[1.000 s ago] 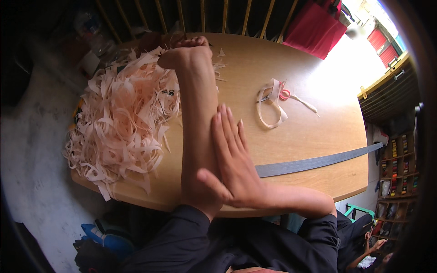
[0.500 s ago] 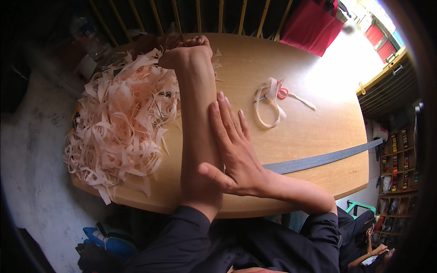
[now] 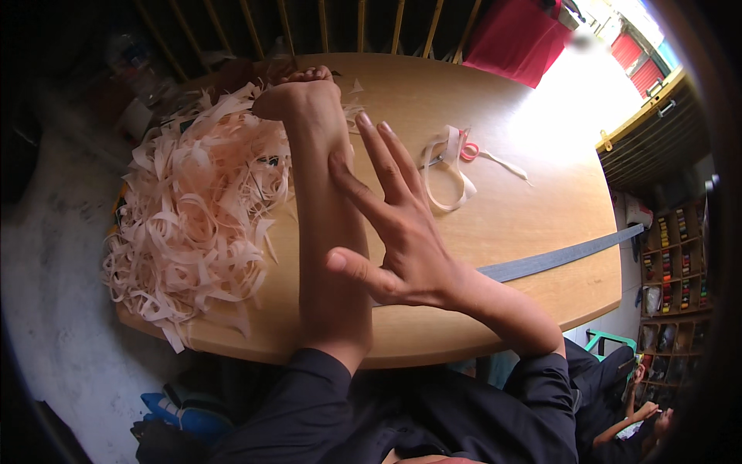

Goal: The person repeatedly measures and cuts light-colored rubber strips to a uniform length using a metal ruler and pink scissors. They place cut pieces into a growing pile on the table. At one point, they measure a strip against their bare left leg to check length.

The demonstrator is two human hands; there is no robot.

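Note:
My left arm stretches far over the table, inner forearm up. At its end my left hand is bent back beside the pile's far edge, fingers curled in; nothing shows in them, though the palm is mostly hidden. My right hand is open with fingers and thumb spread, one fingertip at the left forearm. A large tangled heap of pale peach fabric strips lies left of that arm. On the right rest a looped pale strip and scissors with red handles. A long metal ruler extends behind my right wrist.
The wooden table has a curved edge. Yellow bars and a red bag stand at its far side. Shelves with colourful spools are at right. Another person's hands show at lower right, near a green stool.
My right hand has spread its fingers and partly lifted away from the left forearm, where it lay flat alongside. The whole view has shifted slightly.

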